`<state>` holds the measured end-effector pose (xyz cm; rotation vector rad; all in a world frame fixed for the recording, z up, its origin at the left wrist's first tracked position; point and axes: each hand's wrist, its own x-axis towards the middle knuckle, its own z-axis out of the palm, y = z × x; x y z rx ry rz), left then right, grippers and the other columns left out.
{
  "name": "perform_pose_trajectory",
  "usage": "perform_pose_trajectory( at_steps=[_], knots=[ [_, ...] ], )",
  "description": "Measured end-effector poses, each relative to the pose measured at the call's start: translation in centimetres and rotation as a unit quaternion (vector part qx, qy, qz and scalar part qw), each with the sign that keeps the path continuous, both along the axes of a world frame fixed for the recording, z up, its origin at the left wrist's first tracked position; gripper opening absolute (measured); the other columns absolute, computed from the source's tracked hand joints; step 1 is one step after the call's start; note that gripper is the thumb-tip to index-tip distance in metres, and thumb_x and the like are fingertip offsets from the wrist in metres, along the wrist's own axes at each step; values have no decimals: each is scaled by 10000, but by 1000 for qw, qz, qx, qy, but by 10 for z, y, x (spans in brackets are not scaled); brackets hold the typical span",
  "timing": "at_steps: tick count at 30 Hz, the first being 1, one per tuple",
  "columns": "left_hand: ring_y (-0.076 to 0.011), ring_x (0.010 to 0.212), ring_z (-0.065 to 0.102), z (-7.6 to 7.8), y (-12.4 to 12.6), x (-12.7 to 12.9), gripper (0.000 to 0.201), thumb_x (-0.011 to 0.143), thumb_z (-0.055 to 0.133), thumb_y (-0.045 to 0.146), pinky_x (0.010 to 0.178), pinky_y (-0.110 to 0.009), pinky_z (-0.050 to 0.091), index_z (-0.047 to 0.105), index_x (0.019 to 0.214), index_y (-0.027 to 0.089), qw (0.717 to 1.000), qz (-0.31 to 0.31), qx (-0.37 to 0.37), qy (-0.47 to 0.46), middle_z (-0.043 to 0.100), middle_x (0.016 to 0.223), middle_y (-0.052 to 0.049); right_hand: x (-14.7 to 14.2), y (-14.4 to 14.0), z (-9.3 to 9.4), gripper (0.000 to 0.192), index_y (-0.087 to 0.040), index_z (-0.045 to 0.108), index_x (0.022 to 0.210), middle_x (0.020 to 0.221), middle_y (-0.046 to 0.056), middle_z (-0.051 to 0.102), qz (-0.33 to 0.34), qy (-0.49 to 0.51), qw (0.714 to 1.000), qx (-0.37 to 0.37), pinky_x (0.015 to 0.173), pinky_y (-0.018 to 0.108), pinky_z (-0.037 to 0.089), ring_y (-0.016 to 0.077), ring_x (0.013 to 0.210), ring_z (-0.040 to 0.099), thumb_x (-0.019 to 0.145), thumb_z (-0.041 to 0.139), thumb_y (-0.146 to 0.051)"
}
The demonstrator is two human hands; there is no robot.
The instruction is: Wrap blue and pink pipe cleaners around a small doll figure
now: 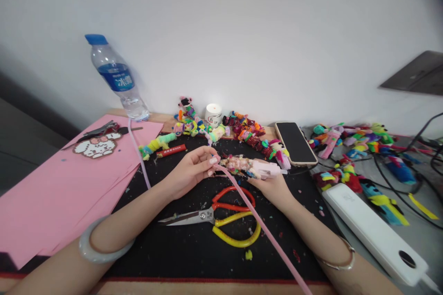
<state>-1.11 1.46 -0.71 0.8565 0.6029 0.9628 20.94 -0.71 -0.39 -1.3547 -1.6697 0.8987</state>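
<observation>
My left hand [192, 168] pinches the end of a long pink pipe cleaner [258, 219], which runs from my fingertips down toward the near right edge. My right hand [272, 184] lies palm up and holds a multicoloured fuzzy craft figure [244, 166] with a pale pink end. The pipe cleaner's end touches the left tip of that figure. Just below both hands, shut scissors [221, 216] with one orange and one yellow handle lie on the black mat [194, 249]. A pale bangle sits on my left wrist, and a thin bracelet on my right.
Pink paper sheets [44, 198] with a pixel-bead figure lie left. A water bottle [119, 78] stands at the back left. Several finished fuzzy figures [242, 131], a small white jar [213, 114], a phone [296, 143], a white power strip [374, 233] and cables fill the back and right.
</observation>
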Motion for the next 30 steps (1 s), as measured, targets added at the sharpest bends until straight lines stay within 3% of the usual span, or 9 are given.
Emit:
perform_pose_trajectory(
  at_steps=[12, 17, 30],
  knots=[
    [-35, 551, 459, 2, -1, 1, 185, 741, 682, 197, 541, -149, 369, 575, 890, 174, 1000, 3, -9, -1, 527, 693, 34, 1, 0, -1, 201, -184, 622, 797, 765, 43, 719, -17, 25, 999, -23, 693, 343, 559, 226, 732, 673, 611, 672, -244],
    [-32, 560, 456, 3, -1, 1, 171, 764, 660, 190, 553, -146, 374, 555, 897, 170, 1000, 1, -3, 7, 516, 707, 33, 1, 1, -4, 310, -154, 641, 925, 936, 90, 717, -8, 49, 999, -19, 785, 365, 546, 242, 879, 667, 633, 683, -251],
    [-35, 554, 464, 6, -2, 1, 181, 740, 682, 191, 537, -143, 362, 555, 869, 177, 1000, 3, -11, 0, 532, 698, 34, 2, 2, -5, 267, -160, 655, 937, 961, 71, 718, 21, 65, 998, -18, 840, 373, 531, 238, 903, 665, 672, 662, -187]
  ],
)
